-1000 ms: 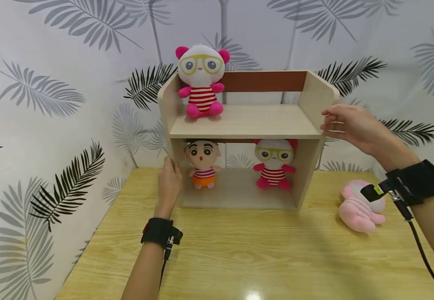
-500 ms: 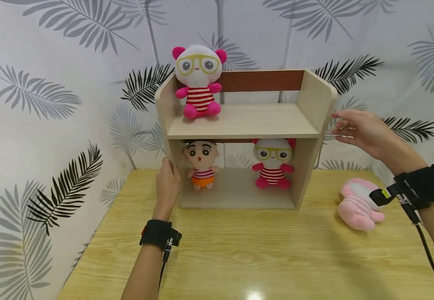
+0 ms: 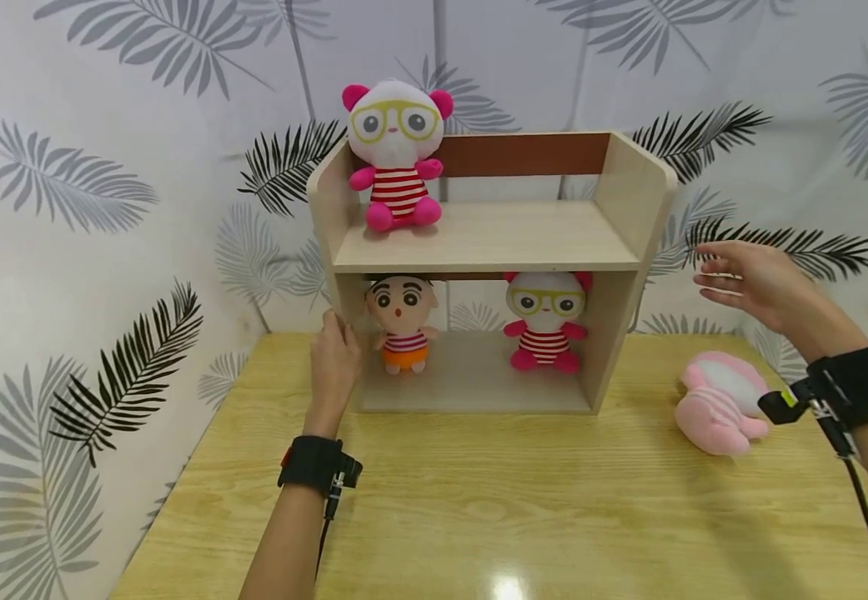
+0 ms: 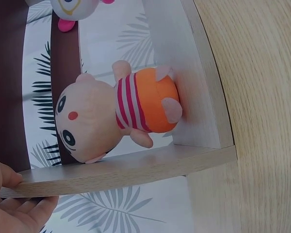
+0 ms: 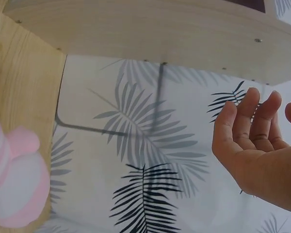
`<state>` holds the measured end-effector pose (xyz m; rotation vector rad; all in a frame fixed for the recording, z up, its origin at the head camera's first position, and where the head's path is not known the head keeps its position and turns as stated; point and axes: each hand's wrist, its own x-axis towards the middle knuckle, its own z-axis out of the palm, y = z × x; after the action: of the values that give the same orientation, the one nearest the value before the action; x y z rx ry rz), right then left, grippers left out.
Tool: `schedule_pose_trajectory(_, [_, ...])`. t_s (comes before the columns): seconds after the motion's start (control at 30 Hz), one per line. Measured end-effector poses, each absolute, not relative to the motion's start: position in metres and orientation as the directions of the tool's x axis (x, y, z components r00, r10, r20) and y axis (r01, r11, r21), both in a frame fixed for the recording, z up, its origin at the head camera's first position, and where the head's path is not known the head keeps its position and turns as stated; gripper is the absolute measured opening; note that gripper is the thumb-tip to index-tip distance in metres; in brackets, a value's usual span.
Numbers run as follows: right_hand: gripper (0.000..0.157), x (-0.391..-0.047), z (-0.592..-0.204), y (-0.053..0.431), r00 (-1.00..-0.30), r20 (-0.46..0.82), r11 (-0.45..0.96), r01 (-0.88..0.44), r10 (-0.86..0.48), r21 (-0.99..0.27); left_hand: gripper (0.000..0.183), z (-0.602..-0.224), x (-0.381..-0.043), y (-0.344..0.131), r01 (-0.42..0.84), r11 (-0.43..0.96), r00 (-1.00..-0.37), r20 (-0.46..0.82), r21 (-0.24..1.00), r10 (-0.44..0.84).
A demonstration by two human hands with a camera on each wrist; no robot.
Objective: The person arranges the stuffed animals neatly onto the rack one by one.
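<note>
My left hand (image 3: 333, 362) grips the left side panel of a small two-tier wooden shelf (image 3: 509, 237). In the left wrist view, the thumb lies on the panel's inner side and the fingers (image 4: 36, 211) on the outer. Off the shelf's right side, my right hand (image 3: 760, 282) hangs in the air, fingers loosely bent, holding nothing. A pink and white panda plush (image 3: 398, 162) in yellow glasses sits on the upper tier's left. Below it is a boy doll (image 4: 94, 114) in orange shorts. Another glasses-wearing panda plush (image 3: 545, 321) sits at the lower right.
A pale pink plush (image 3: 719, 408) lies on the wooden table (image 3: 479, 500), right of the shelf. Behind stands a white curtain (image 3: 103, 275) printed with leaves. Each wrist wears a black band with a camera and cable.
My right hand has moved away from the shelf's right panel, to the right and slightly down. My left hand keeps its grip. The view has shifted slightly; the plush toys stay in place.
</note>
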<state>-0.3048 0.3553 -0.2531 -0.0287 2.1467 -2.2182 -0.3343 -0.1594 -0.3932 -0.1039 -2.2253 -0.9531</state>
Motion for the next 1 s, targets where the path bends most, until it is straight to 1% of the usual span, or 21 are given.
schedule_pose_trajectory(0.13, [0.012, -0.304, -0.26, 0.364, -0.998, -0.029, 0.0, 0.029, -0.049, -1.0, 0.01, -0.395, -0.334, -0.16, 0.325, 0.725, -0.751, 0.632, 0.607, -0.193])
schedule_pose_trajectory(0.3, [0.014, -0.301, -0.266, 0.375, -0.997, -0.055, -0.002, 0.056, -0.044, -0.998, 0.01, -0.392, -0.333, -0.16, 0.33, 0.724, -0.75, 0.634, 0.606, -0.188])
schedule_pose_trajectory(0.53, [0.016, -0.301, -0.29, 0.401, -0.995, -0.099, 0.031, 0.098, -0.029, -0.995, 0.01, -0.392, -0.333, -0.16, 0.316, 0.731, -0.76, 0.622, 0.604, -0.186])
schedule_pose_trajectory(0.67, [0.021, -0.302, -0.304, 0.416, -0.991, -0.129, 0.02, 0.129, -0.034, -0.992, 0.01, -0.394, -0.333, -0.16, 0.318, 0.735, -0.754, 0.63, 0.599, -0.187])
schedule_pose_trajectory(0.77, [0.026, -0.301, -0.314, 0.427, -0.99, -0.14, 0.044, 0.138, -0.027, -0.989, 0.011, -0.395, -0.333, -0.159, 0.32, 0.735, -0.754, 0.63, 0.598, -0.185])
schedule_pose_trajectory(0.87, [0.025, -0.302, -0.326, 0.437, -0.992, -0.128, 0.128, 0.128, 0.012, -0.983, 0.011, -0.395, -0.333, -0.159, 0.32, 0.733, -0.756, 0.628, 0.6, -0.184])
schedule_pose_trajectory(0.97, [0.015, -0.304, -0.342, 0.449, -0.994, -0.1, 0.215, 0.107, 0.045, -0.971, 0.011, -0.395, -0.334, -0.159, 0.325, 0.738, -0.747, 0.639, 0.592, -0.184])
schedule_pose_trajectory(1.0, [0.02, -0.306, -0.348, 0.454, -0.994, -0.093, 0.264, 0.103, 0.049, -0.959, 0.011, -0.394, -0.335, -0.159, 0.325, 0.741, -0.742, 0.644, 0.588, -0.185])
